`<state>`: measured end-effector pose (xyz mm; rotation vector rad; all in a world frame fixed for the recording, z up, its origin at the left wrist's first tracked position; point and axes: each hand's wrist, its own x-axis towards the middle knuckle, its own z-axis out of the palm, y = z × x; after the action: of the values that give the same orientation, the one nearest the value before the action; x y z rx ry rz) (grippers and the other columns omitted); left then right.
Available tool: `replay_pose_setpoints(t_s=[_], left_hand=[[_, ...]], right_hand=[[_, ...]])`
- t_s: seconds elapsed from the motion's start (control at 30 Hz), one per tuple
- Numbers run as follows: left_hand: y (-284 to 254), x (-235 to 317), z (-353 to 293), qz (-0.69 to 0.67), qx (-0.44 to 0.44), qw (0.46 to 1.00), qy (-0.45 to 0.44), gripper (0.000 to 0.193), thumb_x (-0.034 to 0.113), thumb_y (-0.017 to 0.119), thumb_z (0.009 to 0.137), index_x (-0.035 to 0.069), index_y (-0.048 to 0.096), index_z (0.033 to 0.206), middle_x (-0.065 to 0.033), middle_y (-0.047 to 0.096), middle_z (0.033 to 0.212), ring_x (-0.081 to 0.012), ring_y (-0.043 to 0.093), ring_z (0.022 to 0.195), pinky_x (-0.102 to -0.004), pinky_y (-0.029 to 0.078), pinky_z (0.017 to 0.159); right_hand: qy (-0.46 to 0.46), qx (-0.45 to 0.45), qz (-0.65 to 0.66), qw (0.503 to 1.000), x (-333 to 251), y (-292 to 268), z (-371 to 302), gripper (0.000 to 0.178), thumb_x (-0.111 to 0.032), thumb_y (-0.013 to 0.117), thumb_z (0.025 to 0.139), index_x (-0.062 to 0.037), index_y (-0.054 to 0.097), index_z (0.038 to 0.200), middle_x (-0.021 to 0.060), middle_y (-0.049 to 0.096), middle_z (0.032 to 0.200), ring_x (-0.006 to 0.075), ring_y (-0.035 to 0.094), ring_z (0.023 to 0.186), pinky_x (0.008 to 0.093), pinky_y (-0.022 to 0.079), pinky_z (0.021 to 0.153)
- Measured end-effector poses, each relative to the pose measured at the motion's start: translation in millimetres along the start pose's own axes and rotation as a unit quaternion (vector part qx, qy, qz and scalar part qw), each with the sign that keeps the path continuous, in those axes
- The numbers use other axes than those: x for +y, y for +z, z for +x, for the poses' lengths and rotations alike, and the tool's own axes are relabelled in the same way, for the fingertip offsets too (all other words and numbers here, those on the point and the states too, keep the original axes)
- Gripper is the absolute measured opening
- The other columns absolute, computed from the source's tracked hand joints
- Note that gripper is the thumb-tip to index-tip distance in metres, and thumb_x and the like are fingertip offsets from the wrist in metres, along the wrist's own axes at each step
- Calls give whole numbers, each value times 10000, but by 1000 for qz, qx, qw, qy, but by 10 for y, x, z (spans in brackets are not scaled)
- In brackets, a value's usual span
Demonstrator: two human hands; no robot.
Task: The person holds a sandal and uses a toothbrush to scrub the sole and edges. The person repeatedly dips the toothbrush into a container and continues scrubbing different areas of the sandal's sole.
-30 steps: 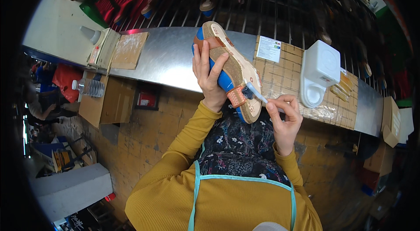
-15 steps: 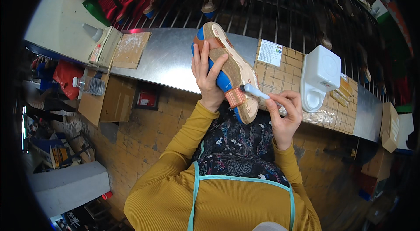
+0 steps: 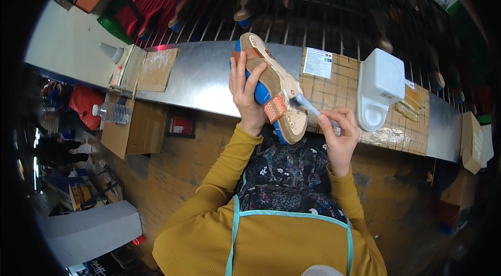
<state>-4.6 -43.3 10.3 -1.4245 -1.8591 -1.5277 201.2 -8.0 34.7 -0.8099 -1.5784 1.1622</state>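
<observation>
My left hand is wrapped round a sandal on a blue shoe last, holding it tilted above the near edge of the bench. The underside faces up, with a pale middle, a brown cork-like border and straps folded over the edges. Between thumb and fingers, my right hand pinches a small brush with a pale blue handle. The brush's tip is at the pale underside beside the woven strap; the bristles are blurred. A white dispenser pot with a round dish stands right of my right hand.
The metal bench carries a cardboard sheet with a label, and yellowish strips lie beyond the pot. Behind it, a rack of metal bars holds several more lasted shoes. At left are a plastic bottle and a cardboard box.
The brush tip has moved slightly up along the underside, away from the strap's edge. My left hand keeps its hold on the sandal, and the whole view has shifted a little.
</observation>
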Motion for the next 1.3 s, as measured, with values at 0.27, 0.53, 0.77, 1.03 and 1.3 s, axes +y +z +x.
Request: replay_pose_setpoints(t_s=[0.27,0.53,0.77,1.03,1.3], left_hand=[[15,-48,13,52,27,998,-2,646,252,840,651,182,609,1250,-174,393,1496,-458,304,1389,-532,260,1111],[-8,-46,-44,79,34,996,5,600,251,815,683,223,612,1247,-160,393,1501,-454,295,1396,-538,230,1115],[-26,-105,-54,83,45,996,3,616,252,825,668,231,612,1245,-154,393,1502,-450,289,1401,-541,232,1116],[-22,-86,-34,25,52,998,-15,633,251,825,688,149,581,1263,-201,375,1497,-456,318,1382,-542,248,1125],[93,-23,-19,-128,55,990,-35,615,232,777,767,76,510,1298,-200,359,1489,-358,363,1375,-444,325,1124]], right_hand=[[54,-14,5,998,-110,-89,-145,106,-64,750,822,10,733,896,28,552,857,76,501,662,203,406,577],[14,19,-123,992,-238,-9,-135,137,-119,791,782,-34,749,880,22,564,851,84,490,612,238,383,620],[-47,85,-193,976,-238,60,-148,168,-159,814,746,-96,763,893,16,581,871,105,496,642,287,305,805],[-114,52,-170,977,-156,63,-249,251,-132,850,677,-112,771,915,17,566,878,135,492,754,291,304,781],[-196,54,-208,957,-145,-157,-334,261,-136,858,651,-109,772,895,28,582,864,161,502,720,300,336,771]])
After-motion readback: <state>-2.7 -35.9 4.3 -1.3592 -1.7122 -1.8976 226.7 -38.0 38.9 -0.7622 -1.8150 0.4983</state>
